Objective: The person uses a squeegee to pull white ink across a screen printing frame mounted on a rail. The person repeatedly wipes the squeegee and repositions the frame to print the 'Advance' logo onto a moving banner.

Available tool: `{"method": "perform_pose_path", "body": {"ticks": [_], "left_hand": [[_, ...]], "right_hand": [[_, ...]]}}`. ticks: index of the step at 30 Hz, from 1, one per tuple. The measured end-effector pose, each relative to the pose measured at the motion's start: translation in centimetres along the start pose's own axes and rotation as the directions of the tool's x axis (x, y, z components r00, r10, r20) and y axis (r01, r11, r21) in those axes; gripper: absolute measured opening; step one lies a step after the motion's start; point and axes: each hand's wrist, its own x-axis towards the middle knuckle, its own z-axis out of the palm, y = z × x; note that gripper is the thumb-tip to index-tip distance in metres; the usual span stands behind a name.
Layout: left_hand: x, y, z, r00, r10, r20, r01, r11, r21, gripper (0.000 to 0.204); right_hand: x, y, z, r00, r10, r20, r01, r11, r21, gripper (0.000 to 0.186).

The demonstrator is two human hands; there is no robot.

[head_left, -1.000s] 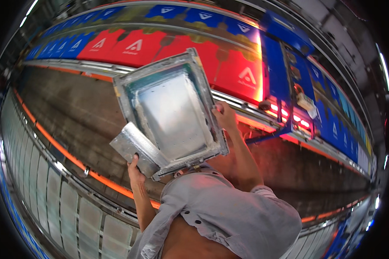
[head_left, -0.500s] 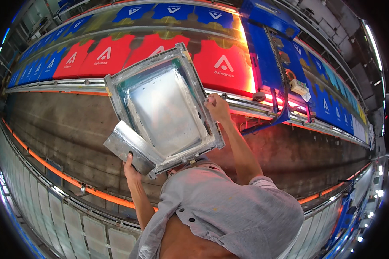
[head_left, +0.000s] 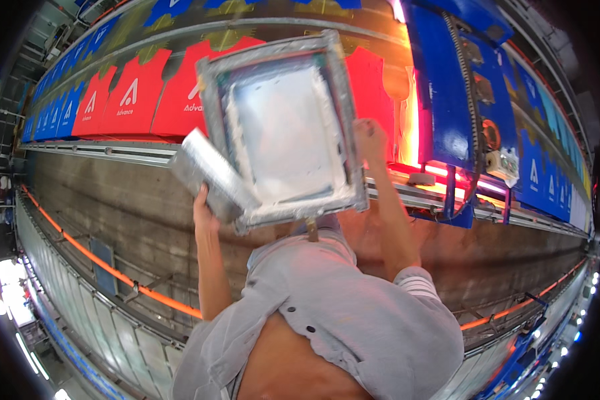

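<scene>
In my left hand (head_left: 205, 208) is a flat silver metal scraper (head_left: 203, 167), held against the lower left corner of a screen-printing frame (head_left: 280, 133). The frame is grey metal, tilted, with white residue around its pale mesh. My right hand (head_left: 370, 137) grips the frame's right side, its fingers partly hidden and blurred. The frame is held up in front of me and hides part of the printing line behind it.
A long printing line carries red (head_left: 133, 107) and blue (head_left: 65, 117) garment panels with white logos. A blue machine (head_left: 443, 93) with glowing red heater light stands right. An orange rail (head_left: 110, 270) and grey panels (head_left: 93, 320) run along the near side, over a concrete floor (head_left: 140, 193).
The frame and scraper have moved upward in view, toward the printing line, with both hands on them. The frame stands more upright in the picture. The background has shifted as the view moved.
</scene>
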Motion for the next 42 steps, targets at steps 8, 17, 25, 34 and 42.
{"method": "perform_pose_path", "body": {"ticks": [8,17,25,34,42], "left_hand": [[15.1,0.3,8.7,0.955,-0.246,0.167,0.240,0.969,0.054,0.044],[20.6,-3.8,8.3,0.920,-0.377,0.102,0.362,0.921,0.142,0.041],[21.8,0.2,12.2,0.957,-0.148,0.251,-0.027,0.812,0.583,0.045],[22.8,-5.9,18.2,0.734,-0.473,0.487,-0.648,-0.273,0.711,0.034],[26.1,-11.5,18.6,0.636,-0.769,0.059,-0.633,-0.477,0.609,0.039]], "right_hand": [[6.7,0.5,-2.4,0.966,0.117,-0.232,-0.128,0.991,-0.032,0.029],[6.0,9.0,-0.5,0.936,0.274,-0.220,-0.278,0.961,0.015,0.033],[8.3,11.9,4.7,0.960,0.172,-0.223,-0.156,0.984,0.088,0.026],[10.8,16.7,7.4,0.968,0.116,-0.223,-0.132,0.990,-0.056,0.019],[9.1,13.2,7.9,0.950,0.258,-0.173,-0.281,0.952,-0.124,0.026]]}}
